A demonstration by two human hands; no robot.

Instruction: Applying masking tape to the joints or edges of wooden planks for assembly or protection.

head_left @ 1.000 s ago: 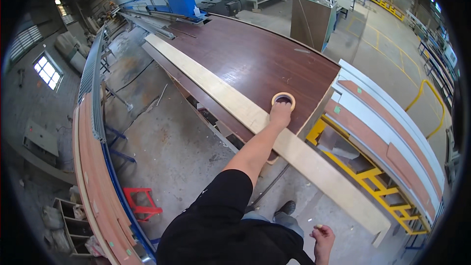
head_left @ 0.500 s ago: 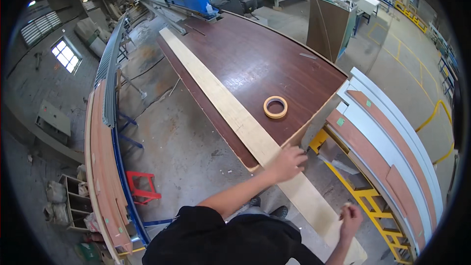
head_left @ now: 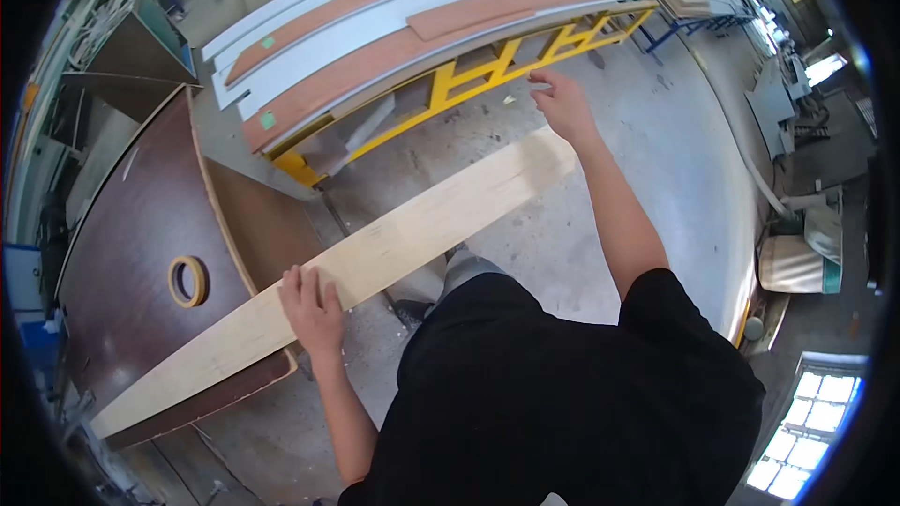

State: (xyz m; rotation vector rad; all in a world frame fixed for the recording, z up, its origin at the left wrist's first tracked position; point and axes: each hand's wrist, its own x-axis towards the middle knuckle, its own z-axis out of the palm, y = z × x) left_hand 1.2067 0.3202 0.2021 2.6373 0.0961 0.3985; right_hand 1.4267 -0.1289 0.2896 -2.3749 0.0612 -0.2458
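A long, pale wooden board (head_left: pixel 422 215) lies with its far-left part on a dark brown tabletop (head_left: pixel 141 225), and its other end juts out over the floor. My left hand (head_left: pixel 314 311) rests on the board near the table's edge, fingers spread and holding nothing. Just past the board's free end, my right hand (head_left: pixel 564 111) is raised with its fingers loosely bent and parted. Beside those fingertips shows a small pale scrap (head_left: pixel 509 99); I cannot tell whether it is in the air or on the floor. A roll of tan tape (head_left: pixel 187 281) sits on the tabletop.
Ahead, a yellow metal rack (head_left: pixel 450 89) carries long white and reddish-brown panels (head_left: pixel 356 56). A brown upright panel (head_left: pixel 122 84) stands beyond the table. A blue-legged stand (head_left: pixel 680 0) with stacked boards is at the far right. Concrete floor (head_left: pixel 647 178) lies on my right.
The view has turned to the right. My right hand has moved out past the board's end, and its closed fingers have loosened. My left hand now lies flatter on the board.
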